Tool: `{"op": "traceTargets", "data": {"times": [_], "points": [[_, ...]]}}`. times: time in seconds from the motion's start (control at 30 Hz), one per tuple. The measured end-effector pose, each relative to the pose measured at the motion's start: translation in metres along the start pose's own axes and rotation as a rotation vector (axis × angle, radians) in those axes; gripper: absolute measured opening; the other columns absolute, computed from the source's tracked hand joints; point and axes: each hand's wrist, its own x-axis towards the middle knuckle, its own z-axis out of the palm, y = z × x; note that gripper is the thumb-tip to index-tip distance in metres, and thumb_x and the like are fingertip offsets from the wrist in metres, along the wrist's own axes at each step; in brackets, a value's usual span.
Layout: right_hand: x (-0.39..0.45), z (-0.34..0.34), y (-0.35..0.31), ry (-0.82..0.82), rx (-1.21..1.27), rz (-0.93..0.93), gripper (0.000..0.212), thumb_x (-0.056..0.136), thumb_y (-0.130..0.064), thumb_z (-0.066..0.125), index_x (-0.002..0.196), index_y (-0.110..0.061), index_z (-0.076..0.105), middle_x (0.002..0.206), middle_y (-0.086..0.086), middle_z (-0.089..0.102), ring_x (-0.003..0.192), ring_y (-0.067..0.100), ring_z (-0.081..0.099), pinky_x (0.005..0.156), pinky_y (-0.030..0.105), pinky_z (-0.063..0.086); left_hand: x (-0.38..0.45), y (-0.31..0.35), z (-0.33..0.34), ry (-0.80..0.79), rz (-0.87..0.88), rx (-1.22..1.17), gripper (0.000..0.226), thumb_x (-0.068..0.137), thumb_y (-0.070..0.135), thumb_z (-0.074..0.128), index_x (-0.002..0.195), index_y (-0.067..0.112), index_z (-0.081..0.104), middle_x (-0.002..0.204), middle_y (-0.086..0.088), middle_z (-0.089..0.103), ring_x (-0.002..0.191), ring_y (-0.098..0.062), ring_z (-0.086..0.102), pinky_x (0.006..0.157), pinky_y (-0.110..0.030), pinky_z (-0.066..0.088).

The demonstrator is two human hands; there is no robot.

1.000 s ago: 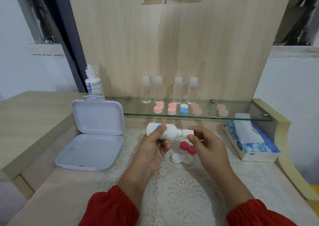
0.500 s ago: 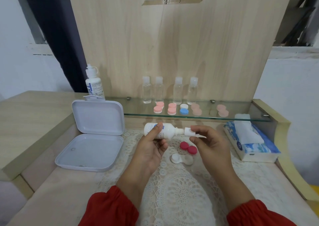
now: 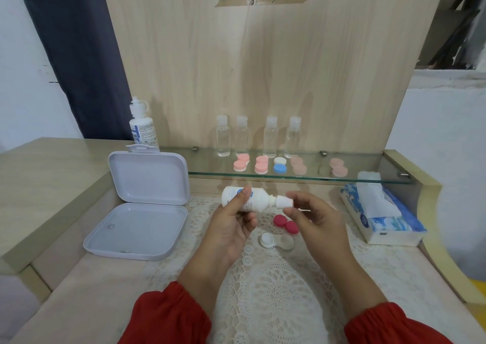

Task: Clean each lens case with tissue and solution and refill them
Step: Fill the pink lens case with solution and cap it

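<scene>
My left hand grips a small white solution bottle lying sideways above the lace mat, its nozzle pointing right. My right hand pinches the bottle's white cap at the nozzle. Below the hands on the mat lie a red lens case and an open white lens case. Several pink lens cases and a white-and-blue lens case sit on the glass shelf.
An open white plastic box stands at the left. A tissue pack lies at the right. Several clear small bottles line the shelf's back, and a larger solution bottle stands at the back left.
The bottle has shifted slightly left and up. My right hand's fingers have moved along the nozzle and now hold the cap, which sits a little off the bottle's neck.
</scene>
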Motion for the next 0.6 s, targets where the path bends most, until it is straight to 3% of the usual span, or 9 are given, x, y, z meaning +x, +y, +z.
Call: {"op": "traceTargets", "data": {"times": [0.1,0.2,0.27,0.33,0.37,0.43,0.5,0.6], "points": [[0.0004,0.0,0.0011,-0.003,-0.019,0.066,0.011,0.091,-0.019,0.062,0.084,-0.021,0.07,0.064,-0.008,0.069,0.057,-0.004,0.062,0.056,0.008,0.045,-0.0012,-0.0006,0.0007,-0.014,-0.002,0.008,0.026,0.082,0.025,0.071,0.097,0.004,0.066,0.065,-0.003,0.062,0.046,-0.007,0.051,0.043,-0.016,0.048],[0.0014,-0.0021,0.0046,0.03,-0.103,0.095,0.03,0.095,-0.036,0.05,0.081,-0.017,0.068,0.06,-0.004,0.067,0.053,-0.004,0.058,0.055,0.01,0.042,-0.0016,-0.0008,0.0014,-0.006,-0.004,0.001,0.026,0.082,0.024,0.071,0.098,0.003,0.065,0.065,-0.003,0.061,0.046,-0.007,0.051,0.043,-0.016,0.048],[0.0004,-0.0021,0.0027,0.002,-0.053,0.056,0.012,0.094,-0.029,0.054,0.1,-0.025,0.064,0.074,-0.007,0.067,0.06,-0.004,0.061,0.058,0.011,0.045,-0.0012,-0.0003,0.0017,-0.005,0.001,-0.011,0.027,0.082,0.024,0.071,0.099,0.003,0.065,0.065,-0.003,0.061,0.046,-0.007,0.05,0.043,-0.016,0.048],[-0.0009,-0.0009,0.0051,-0.059,-0.081,0.031,0.027,0.09,-0.016,0.062,0.109,-0.035,0.056,0.083,-0.014,0.064,0.067,0.001,0.064,0.06,0.017,0.049,-0.0015,-0.0004,0.0017,-0.008,0.007,-0.018,0.027,0.083,0.024,0.07,0.098,0.003,0.065,0.065,-0.003,0.061,0.045,-0.007,0.05,0.042,-0.016,0.047],[-0.0016,0.0003,0.0054,-0.094,-0.136,0.024,0.028,0.09,-0.015,0.063,0.106,-0.037,0.056,0.082,-0.014,0.065,0.068,0.003,0.065,0.062,0.022,0.051,-0.0014,-0.0005,0.0014,-0.011,0.009,-0.015,0.026,0.083,0.024,0.07,0.098,0.003,0.065,0.065,-0.003,0.061,0.045,-0.007,0.05,0.042,-0.016,0.047],[-0.0015,0.0017,0.0054,-0.105,-0.201,0.055,0.007,0.092,-0.025,0.06,0.094,-0.032,0.06,0.072,-0.013,0.067,0.065,0.004,0.064,0.061,0.029,0.049,-0.002,-0.0007,0.0011,-0.018,0.012,0.001,0.028,0.082,0.025,0.07,0.098,0.003,0.065,0.065,-0.004,0.061,0.044,-0.007,0.05,0.042,-0.016,0.047],[-0.0005,0.0004,0.0055,-0.082,-0.208,0.093,0.02,0.095,-0.036,0.052,0.083,-0.025,0.063,0.062,-0.016,0.065,0.055,-0.001,0.058,0.059,0.025,0.043,-0.0023,-0.0012,0.0011,-0.023,0.011,0.012,0.031,0.079,0.026,0.071,0.1,0.003,0.064,0.066,-0.004,0.061,0.045,-0.007,0.051,0.042,-0.016,0.047],[-0.0015,-0.0009,0.0035,-0.092,-0.201,0.079,0.009,0.094,-0.036,0.052,0.096,-0.031,0.06,0.071,-0.019,0.066,0.064,-0.003,0.062,0.061,0.027,0.047,-0.0022,-0.0011,0.0011,-0.026,0.008,0.01,0.031,0.079,0.026,0.071,0.099,0.003,0.065,0.066,-0.004,0.061,0.046,-0.007,0.05,0.043,-0.016,0.047]]}}
